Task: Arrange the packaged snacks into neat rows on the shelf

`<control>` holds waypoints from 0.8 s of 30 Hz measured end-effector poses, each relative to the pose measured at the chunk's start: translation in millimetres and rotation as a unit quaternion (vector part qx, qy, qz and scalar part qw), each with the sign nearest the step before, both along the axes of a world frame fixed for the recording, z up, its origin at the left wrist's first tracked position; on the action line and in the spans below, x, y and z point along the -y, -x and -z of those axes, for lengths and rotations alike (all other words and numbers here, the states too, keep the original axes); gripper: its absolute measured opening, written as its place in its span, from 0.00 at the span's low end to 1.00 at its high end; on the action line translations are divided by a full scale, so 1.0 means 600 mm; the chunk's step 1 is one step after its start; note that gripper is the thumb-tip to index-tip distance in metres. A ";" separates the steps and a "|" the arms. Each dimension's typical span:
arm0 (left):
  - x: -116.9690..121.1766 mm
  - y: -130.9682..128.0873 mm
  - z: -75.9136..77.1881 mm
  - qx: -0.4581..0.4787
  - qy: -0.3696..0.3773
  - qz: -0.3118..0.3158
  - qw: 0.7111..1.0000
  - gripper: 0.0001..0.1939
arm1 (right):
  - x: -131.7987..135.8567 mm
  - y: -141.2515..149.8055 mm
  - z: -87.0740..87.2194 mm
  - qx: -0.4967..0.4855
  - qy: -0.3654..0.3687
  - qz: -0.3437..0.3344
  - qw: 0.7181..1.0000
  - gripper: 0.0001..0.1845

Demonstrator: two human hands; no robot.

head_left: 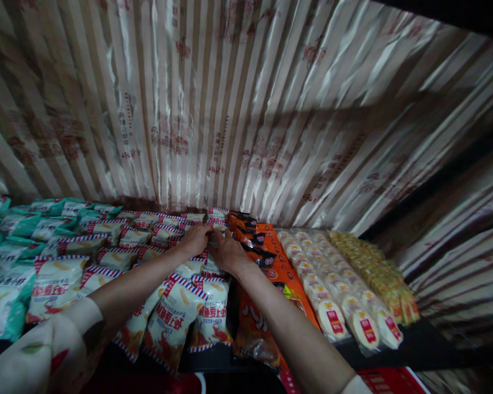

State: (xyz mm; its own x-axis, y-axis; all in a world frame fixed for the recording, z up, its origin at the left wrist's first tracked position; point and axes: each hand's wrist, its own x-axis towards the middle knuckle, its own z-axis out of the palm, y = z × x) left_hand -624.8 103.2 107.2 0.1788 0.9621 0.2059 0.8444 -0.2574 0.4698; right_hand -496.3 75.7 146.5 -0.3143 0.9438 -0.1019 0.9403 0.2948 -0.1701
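Teal snack bags (14, 251), round white packs (332, 318), yellowish packs (372, 271), striped sheeting (205, 82) behind

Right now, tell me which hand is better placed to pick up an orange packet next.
Probably the right hand: it is beside the orange packets. The left hand is farther off, its forearm reaching over the white packets.

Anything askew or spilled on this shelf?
Slightly askew: one front white snack bag leans, its top tipped right, while the bag beside it stands straighter. I see no spill.
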 end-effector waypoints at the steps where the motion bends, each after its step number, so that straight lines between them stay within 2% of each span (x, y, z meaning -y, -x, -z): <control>1: -0.001 0.001 0.001 0.001 0.000 0.000 1.000 0.17 | 0.001 0.000 0.000 0.000 0.004 0.000 1.000 0.26; 10: -0.005 0.018 0.001 0.006 0.002 -0.003 1.000 0.15 | -0.006 0.007 0.012 -0.051 0.000 -0.024 0.998 0.24; 13: -0.003 0.020 -0.001 -0.002 0.001 -0.006 1.000 0.15 | -0.007 0.006 0.006 -0.016 -0.020 -0.022 0.999 0.24; 16: 0.000 0.020 -0.003 -0.014 0.002 -0.006 1.000 0.15 | -0.015 0.000 -0.013 0.060 -0.061 -0.035 0.996 0.19; 20: -0.004 0.024 -0.005 -0.026 -0.005 -0.010 1.000 0.15 | -0.050 -0.010 -0.038 0.118 -0.116 -0.084 0.983 0.18; 24: -0.031 0.032 -0.009 -0.041 -0.025 -0.032 0.998 0.16 | -0.099 -0.013 -0.040 0.141 -0.117 -0.117 0.976 0.18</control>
State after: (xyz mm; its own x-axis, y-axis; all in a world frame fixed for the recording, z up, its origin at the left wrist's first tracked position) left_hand -644.1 121.6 112.5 0.1352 0.9610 0.2414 0.8953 -0.2229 0.3858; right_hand -488.4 134.9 170.8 -0.5140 0.8578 -0.0059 0.8426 0.5062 0.1839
